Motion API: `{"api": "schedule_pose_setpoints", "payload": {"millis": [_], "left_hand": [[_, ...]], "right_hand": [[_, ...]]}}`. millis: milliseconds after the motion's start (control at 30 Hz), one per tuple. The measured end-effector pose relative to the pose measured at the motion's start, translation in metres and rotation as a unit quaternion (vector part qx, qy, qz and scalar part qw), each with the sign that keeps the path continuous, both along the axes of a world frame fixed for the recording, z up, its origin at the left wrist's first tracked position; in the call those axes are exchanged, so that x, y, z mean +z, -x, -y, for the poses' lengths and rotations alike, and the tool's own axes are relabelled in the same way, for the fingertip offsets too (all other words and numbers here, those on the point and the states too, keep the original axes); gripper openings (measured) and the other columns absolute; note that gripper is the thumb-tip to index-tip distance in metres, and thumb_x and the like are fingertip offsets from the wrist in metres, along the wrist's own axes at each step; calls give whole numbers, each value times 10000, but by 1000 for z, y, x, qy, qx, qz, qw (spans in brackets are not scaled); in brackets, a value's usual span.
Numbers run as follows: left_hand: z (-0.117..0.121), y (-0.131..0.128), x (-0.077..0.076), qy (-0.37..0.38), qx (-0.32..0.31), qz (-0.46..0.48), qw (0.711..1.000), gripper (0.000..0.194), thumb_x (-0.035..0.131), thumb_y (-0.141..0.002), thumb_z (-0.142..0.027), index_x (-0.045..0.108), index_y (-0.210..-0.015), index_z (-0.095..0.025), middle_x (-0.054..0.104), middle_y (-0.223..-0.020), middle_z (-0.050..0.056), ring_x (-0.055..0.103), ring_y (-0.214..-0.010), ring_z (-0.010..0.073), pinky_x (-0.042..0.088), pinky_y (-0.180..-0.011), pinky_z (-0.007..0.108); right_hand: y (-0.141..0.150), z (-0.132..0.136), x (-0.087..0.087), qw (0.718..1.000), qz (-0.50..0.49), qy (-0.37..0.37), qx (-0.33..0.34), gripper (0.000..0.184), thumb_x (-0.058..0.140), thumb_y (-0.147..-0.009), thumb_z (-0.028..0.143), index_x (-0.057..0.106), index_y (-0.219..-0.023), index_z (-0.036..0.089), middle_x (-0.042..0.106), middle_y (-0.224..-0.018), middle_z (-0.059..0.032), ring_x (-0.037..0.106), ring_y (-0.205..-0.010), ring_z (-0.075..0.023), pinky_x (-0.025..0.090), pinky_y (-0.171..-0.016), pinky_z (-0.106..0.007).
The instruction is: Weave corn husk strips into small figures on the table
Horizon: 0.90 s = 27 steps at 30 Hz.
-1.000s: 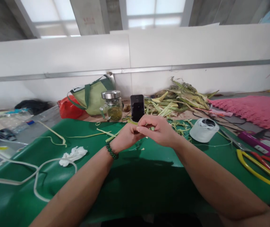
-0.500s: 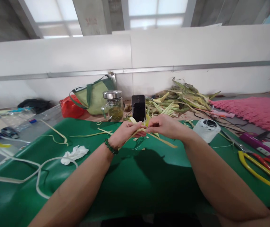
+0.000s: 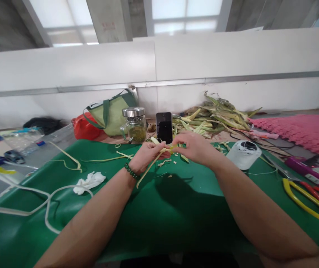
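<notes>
My left hand (image 3: pixel 147 156), with a green bead bracelet on its wrist, and my right hand (image 3: pixel 194 147) meet above the green table cover (image 3: pixel 159 219). Both pinch a small fold of pale yellow-green leaf strips (image 3: pixel 168 149) held between them. One long strip (image 3: pixel 147 171) hangs from my left hand down toward the cover. Small leaf scraps (image 3: pixel 165 162) lie under the hands.
Behind the hands stand a black phone (image 3: pixel 164 127), a lidded glass jar (image 3: pixel 133 124) and a pile of leaves (image 3: pixel 212 119). A white spool (image 3: pixel 243 154) and yellow-and-red scissors (image 3: pixel 310 195) lie at right. Crumpled tissue (image 3: pixel 89 181) and white strips (image 3: pixel 36 203) lie at left.
My hands rose slightly and drew apart, then closed in again on the fold. The long strip that pointed right half a second ago now hangs down to the left.
</notes>
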<state>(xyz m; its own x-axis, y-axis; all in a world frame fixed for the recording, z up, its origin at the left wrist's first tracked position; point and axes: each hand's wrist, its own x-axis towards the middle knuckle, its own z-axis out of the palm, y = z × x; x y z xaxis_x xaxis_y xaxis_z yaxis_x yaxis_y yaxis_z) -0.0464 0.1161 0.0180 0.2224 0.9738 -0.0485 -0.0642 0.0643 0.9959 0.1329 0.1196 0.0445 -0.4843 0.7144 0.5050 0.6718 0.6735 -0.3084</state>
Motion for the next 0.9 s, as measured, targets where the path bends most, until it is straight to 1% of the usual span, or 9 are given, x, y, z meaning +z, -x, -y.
{"api": "schedule_pose_setpoints", "payload": {"millis": [33,100,167,267,300,367,500,733,900], "left_hand": [[0,-1,-1,-9,14,10,1000,416,753,-595,-495,728,-731,-102,722,-667,92,676,-682,187,510,-740,307],[0,-2,-2,-30,29,45,998,419,743,-606,-505,730,-724,-103,722,-682,92,673,-695,184,503,-746,297],[2,-5,-2,-42,29,84,995,428,741,-605,-513,728,-720,-101,716,-679,85,662,-679,174,499,-731,286],[6,-9,-1,-43,34,119,991,411,736,-617,-504,722,-705,-103,695,-640,63,633,-624,144,487,-673,254],[7,-11,0,-47,38,127,990,391,736,-624,-491,717,-690,-107,687,-631,53,620,-612,131,479,-652,238],[10,-15,1,-59,40,146,987,345,741,-630,-461,691,-626,-120,656,-588,24,588,-580,107,459,-606,211],[15,-21,1,-56,55,184,980,343,776,-587,-431,610,-522,-139,561,-476,-29,515,-496,78,420,-538,193],[20,-23,3,-1,82,155,985,380,731,-626,-499,649,-682,-133,638,-612,22,562,-561,112,422,-526,208],[23,-26,3,-50,117,114,985,435,686,-636,-566,653,-690,-135,633,-645,31,560,-605,126,435,-550,221]], "right_hand": [[5,5,-2,999,-31,-33,-23,174,588,-806,301,647,-693,183,635,-683,-21,537,-655,-140,311,-566,-237],[15,13,-5,994,-74,-60,-50,234,546,-839,338,631,-680,188,607,-604,-4,513,-580,-129,308,-548,-243],[22,19,-8,992,-84,-82,-51,242,515,-854,330,629,-692,192,607,-595,-1,510,-561,-131,328,-554,-250],[27,19,-13,975,-68,-203,-52,134,551,-802,285,634,-784,181,668,-834,-54,563,-798,-196,385,-736,-303],[29,18,-14,968,-55,-238,-54,128,564,-784,283,631,-814,178,667,-886,-67,553,-861,-218,372,-814,-337],[31,16,-17,960,-25,-272,-61,142,565,-777,287,622,-850,180,660,-876,-67,537,-872,-232,320,-907,-392],[36,14,-20,961,6,-261,-95,108,529,-791,249,616,-799,184,635,-793,-56,529,-792,-215,332,-840,-368],[36,11,-23,963,18,-249,-100,124,523,-728,193,629,-786,167,610,-794,-68,538,-763,-206,338,-786,-335],[36,9,-27,966,-4,-236,-104,131,522,-756,228,634,-810,187,606,-745,-48,541,-734,-203,309,-715,-325]]}}
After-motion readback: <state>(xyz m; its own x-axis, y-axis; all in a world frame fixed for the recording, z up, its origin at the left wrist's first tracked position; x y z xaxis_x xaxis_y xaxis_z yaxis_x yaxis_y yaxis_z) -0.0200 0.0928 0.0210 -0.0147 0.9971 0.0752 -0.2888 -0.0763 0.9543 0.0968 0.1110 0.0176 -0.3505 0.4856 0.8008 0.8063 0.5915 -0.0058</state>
